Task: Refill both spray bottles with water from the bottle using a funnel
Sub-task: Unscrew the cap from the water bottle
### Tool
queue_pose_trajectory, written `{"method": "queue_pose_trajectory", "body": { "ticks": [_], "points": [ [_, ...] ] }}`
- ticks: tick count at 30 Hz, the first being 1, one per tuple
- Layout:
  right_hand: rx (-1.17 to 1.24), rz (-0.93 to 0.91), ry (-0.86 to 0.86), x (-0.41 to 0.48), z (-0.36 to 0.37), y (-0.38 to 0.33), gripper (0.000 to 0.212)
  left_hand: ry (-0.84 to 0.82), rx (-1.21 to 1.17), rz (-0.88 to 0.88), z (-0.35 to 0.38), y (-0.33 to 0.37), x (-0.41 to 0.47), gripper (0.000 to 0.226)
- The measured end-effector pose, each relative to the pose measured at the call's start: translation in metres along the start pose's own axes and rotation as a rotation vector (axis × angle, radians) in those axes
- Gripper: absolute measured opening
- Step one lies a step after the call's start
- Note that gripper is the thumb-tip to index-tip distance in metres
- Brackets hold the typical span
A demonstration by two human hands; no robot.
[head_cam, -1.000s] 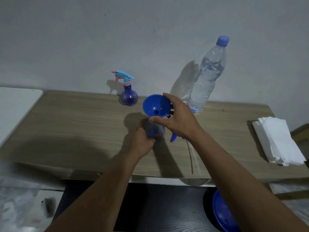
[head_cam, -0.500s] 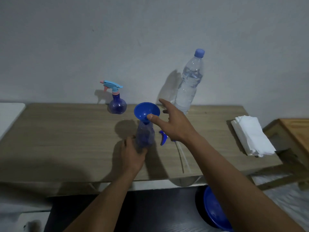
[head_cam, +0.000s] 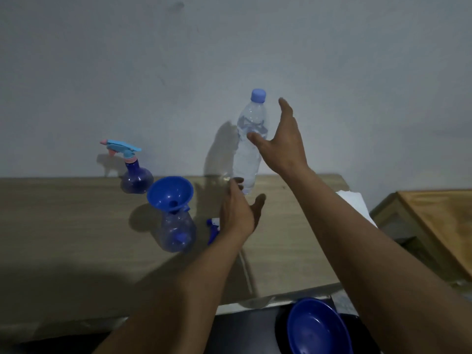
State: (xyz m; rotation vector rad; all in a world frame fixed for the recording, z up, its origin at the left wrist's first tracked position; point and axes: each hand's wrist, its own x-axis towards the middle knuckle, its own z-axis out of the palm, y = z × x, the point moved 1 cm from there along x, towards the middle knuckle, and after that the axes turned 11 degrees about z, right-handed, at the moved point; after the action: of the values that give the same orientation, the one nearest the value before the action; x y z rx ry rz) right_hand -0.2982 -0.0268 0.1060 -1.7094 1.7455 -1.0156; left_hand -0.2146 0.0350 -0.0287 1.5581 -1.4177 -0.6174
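Worktop [head_cam: 63, 226]: carries everything listed.
Water bottle [head_cam: 251, 149]: capped, standing at the far edge, long axis vertical.
Right hand [head_cam: 281, 146]: spread, empty, beside the bottle's upper body; the nearer hand.
Left hand [head_cam: 237, 213]: released, near its base.
Funnel [head_cam: 169, 192]: seated in the spray bottle [head_cam: 176, 231], to the left.

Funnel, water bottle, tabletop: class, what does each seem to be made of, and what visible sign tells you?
Funnel: probably plastic; opaque, even blue, smooth with a moulded tab.
Water bottle: clear thin plastic; the wall shows through it.
Tabletop: wood-look, matt, with grain lines; solid wood or laminate cannot be told.
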Motion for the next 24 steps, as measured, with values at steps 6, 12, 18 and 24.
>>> {"method": "queue_pose_trajectory", "body": {
  "ticks": [6,12,18,24],
  "points": [
    [-0.005,-0.049,-0.164,0.066,0.013,0.019,0.118,0.045,0.0,-0.126,0.03,-0.016,0.101,0.112],
    [0.024,-0.22,-0.215,0.091,0.032,0.03,0.104,-0.07,-0.089,-0.057,0.041,-0.028,0.146,0.065],
    [0.061,-0.194,-0.18,0.093,0.025,0.044,0.084,0.004,0.066,-0.115,0.045,-0.03,0.141,0.083],
    [0.098,-0.16,-0.193,0.073,-0.003,0.055,0.08,0.002,0.037,-0.086,0.052,-0.014,0.111,0.084]
  ]
}}
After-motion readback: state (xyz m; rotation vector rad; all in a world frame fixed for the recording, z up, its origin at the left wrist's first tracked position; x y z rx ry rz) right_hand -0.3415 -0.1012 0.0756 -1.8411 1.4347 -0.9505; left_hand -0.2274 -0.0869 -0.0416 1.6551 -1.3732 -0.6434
